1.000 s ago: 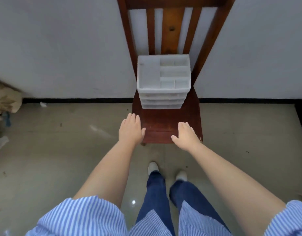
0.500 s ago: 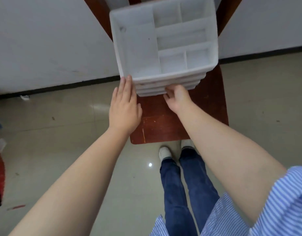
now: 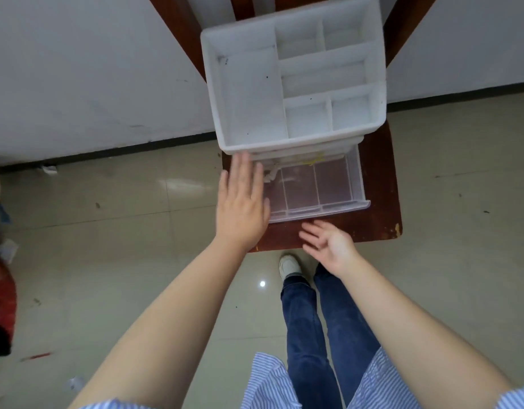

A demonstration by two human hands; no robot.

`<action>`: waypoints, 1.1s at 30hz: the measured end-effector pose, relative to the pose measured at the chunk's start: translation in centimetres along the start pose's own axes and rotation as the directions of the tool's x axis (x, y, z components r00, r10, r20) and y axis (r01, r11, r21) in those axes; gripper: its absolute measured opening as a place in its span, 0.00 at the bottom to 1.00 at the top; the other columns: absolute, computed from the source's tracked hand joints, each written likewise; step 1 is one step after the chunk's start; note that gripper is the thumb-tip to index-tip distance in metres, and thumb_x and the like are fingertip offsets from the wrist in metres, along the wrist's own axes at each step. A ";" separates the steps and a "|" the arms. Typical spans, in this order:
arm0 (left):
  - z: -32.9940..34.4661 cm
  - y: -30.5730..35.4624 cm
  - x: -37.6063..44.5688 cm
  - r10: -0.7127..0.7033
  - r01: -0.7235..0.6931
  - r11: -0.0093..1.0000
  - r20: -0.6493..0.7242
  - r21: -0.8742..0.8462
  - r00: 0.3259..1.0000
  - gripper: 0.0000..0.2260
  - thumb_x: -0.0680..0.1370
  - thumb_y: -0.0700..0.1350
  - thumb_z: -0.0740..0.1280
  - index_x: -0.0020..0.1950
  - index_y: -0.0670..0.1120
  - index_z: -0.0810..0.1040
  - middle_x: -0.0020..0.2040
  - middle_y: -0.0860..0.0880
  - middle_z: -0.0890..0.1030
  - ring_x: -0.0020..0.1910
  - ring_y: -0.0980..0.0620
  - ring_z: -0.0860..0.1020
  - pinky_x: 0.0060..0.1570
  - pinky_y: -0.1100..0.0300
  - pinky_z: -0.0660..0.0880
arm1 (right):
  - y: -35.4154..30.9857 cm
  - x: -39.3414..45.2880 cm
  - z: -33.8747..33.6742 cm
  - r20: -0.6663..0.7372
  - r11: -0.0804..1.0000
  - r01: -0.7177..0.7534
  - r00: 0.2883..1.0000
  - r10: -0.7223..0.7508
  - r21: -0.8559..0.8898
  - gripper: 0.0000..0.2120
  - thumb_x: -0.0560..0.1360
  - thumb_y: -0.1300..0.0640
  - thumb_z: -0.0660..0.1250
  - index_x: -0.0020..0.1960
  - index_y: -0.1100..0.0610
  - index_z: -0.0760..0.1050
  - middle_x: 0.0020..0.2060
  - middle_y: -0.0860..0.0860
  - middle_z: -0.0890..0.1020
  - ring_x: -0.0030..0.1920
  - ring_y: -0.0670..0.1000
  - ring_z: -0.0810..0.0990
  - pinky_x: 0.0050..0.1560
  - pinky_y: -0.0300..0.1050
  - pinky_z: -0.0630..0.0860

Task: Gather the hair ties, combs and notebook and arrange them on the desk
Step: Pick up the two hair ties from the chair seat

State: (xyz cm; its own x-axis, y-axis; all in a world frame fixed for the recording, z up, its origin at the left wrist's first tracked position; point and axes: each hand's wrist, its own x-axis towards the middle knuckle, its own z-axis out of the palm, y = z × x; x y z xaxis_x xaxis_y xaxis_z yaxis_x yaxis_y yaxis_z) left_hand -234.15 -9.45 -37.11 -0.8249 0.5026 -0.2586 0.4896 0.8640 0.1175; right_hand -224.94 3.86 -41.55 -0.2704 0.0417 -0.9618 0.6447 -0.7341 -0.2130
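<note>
A white plastic drawer organiser (image 3: 249,101) with an open compartmented top stands on a dark wooden chair seat (image 3: 379,184). Its clear bottom drawer (image 3: 317,208) is pulled out toward me and has dividers. At the back of the drawer lie small light-coloured hair ties (image 3: 271,174) and something thin and yellow (image 3: 315,160). My left hand (image 3: 241,205) lies flat, fingers apart, over the drawer's left part. My right hand (image 3: 328,242) hovers palm up just in front of the drawer, holding nothing. No combs or notebook are in view.
The chair stands against a white wall (image 3: 92,72) on a tiled floor (image 3: 136,261). My legs and shoes (image 3: 289,265) are right below the seat. Red and dark clutter (image 3: 1,302) lies at the left edge.
The bottom drawer has been pulled out. My right hand has let go of it and turned palm up. My left hand has shifted over the drawer's left part.
</note>
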 end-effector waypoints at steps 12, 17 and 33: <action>5.0 2.1 5.2 -0.242 0.278 0.949 0.219 -0.150 0.945 0.19 0.76 0.39 0.62 0.66 0.41 0.68 0.64 0.38 0.70 0.56 0.38 0.75 0.45 0.49 0.75 | -7.5 3.8 4.4 0.482 -0.567 0.156 0.727 -0.489 -0.809 0.24 0.76 0.66 0.57 0.72 0.60 0.59 0.71 0.58 0.64 0.70 0.60 0.61 0.64 0.57 0.67; 6.4 2.0 6.2 -0.211 0.198 0.978 0.315 0.072 0.925 0.21 0.75 0.33 0.62 0.68 0.37 0.65 0.65 0.37 0.71 0.64 0.38 0.69 0.49 0.49 0.75 | -7.9 5.7 4.5 0.518 -0.683 0.041 0.685 -0.512 -0.729 0.15 0.75 0.70 0.56 0.60 0.67 0.72 0.59 0.65 0.76 0.63 0.63 0.69 0.62 0.56 0.66; 3.4 1.8 -8.4 -0.144 0.140 0.921 0.017 -0.364 0.989 0.04 0.69 0.34 0.73 0.37 0.35 0.79 0.31 0.40 0.82 0.36 0.38 0.78 0.31 0.51 0.75 | -0.6 -0.5 -1.9 0.237 0.226 0.318 0.916 -0.323 -0.921 0.09 0.78 0.65 0.59 0.57 0.66 0.71 0.41 0.57 0.77 0.39 0.51 0.74 0.32 0.40 0.66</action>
State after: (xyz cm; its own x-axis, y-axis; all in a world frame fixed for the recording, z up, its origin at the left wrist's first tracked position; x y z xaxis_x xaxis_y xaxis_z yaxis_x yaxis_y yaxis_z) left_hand -225.44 -12.24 -37.95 -0.8818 0.3727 -0.2889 0.2324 0.8766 0.4214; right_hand -223.82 5.61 -41.32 -0.6256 0.1145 -0.7717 0.7179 0.4716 -0.5120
